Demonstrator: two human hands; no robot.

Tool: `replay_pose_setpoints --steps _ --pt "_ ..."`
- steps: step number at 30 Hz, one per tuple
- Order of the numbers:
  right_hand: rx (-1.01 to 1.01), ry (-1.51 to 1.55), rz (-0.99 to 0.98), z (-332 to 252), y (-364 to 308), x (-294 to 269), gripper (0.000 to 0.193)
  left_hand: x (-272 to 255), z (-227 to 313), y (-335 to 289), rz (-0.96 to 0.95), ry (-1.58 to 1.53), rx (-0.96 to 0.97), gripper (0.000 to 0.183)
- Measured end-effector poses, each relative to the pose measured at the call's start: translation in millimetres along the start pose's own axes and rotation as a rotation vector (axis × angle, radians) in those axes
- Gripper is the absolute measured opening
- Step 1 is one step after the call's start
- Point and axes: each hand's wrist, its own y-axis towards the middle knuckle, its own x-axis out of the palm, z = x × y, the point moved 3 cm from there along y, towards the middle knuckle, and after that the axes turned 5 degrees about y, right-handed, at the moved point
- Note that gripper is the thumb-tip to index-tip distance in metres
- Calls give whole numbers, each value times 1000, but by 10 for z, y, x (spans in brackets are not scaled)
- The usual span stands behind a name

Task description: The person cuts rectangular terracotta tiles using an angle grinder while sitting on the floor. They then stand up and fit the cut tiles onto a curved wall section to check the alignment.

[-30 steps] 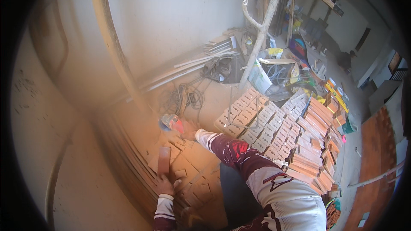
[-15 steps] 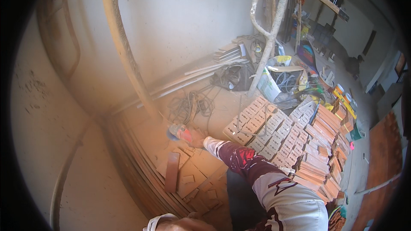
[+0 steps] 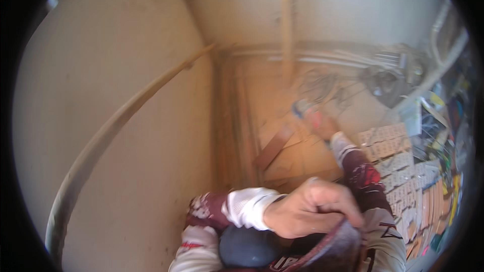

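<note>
Released since one second ago, the reddish tile (image 3: pixel 274 148) lies at the level of the dusty floor (image 3: pixel 264 83), so no hand steadies it now. To its right, the left hand (image 3: pixel 302 212) has risen and its grip pinches the shirt cloth (image 3: pixel 330 249). Beyond, the right hand (image 3: pixel 327 127) is closed around a red power tool (image 3: pixel 305 109), near the tile.

Floor (image 3: pixel 259 78) orange with dust. Directly on it: reddish-brown slab (image 3: pixel 274 147) lying diagonally, tangled cables (image 3: pixel 318 84), hollow bricks (image 3: pixel 385 143) in rows at right, long strips (image 3: pixel 233 136) along left wall, dark bag (image 3: pixel 385 88) near back wall. Some blur.
</note>
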Motion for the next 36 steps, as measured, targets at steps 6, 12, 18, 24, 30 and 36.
replay_pose_setpoints --steps 6,12,18,24,30,36 --pt "309 -138 -279 -618 213 247 62 21 467 -827 102 64 684 22" --pt "244 -231 -405 -633 137 -132 80 294 323 -302 -116 -108 724 47" --pt "390 7 -134 -178 80 78 80 -149 357 -795 321 529 517 38" --pt "520 19 -60 -74 4 82 73 -2255 -665 -1617 1051 1314 -430 48" --pt "484 -31 0 173 -77 192 71 -2790 -1857 -2389 1031 1929 -1041 84" --pt "472 -55 -57 61 -36 247 67 -3104 -2041 -2689 1030 1915 -1032 72"
